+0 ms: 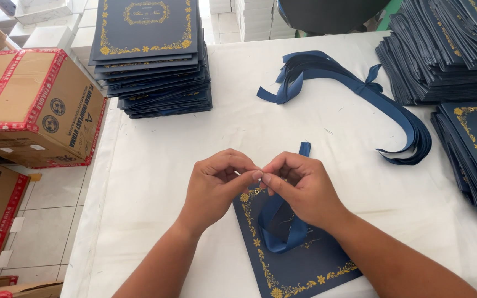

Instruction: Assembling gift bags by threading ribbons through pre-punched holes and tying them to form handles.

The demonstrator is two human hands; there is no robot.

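Your white table [332,132] carries stacks of navy gold-bordered covers [150,60] — taped brown cartons [34,105] stand left of it. One cover [299,265] lies before you; your left hand [216,185] and right hand [299,185] meet fingertip to fingertip, pinching its blue ribbon [280,223] at the eyelet corner.

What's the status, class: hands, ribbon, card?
Left hand and right hand pinching ribbon at card eyelet. Card flat on table. Nothing blocking.

Both forearms reach in from below; the left hand [215,185] and right hand [299,187] meet fingertip to fingertip (thumbs and forefingers pinched), the other fingers curled.
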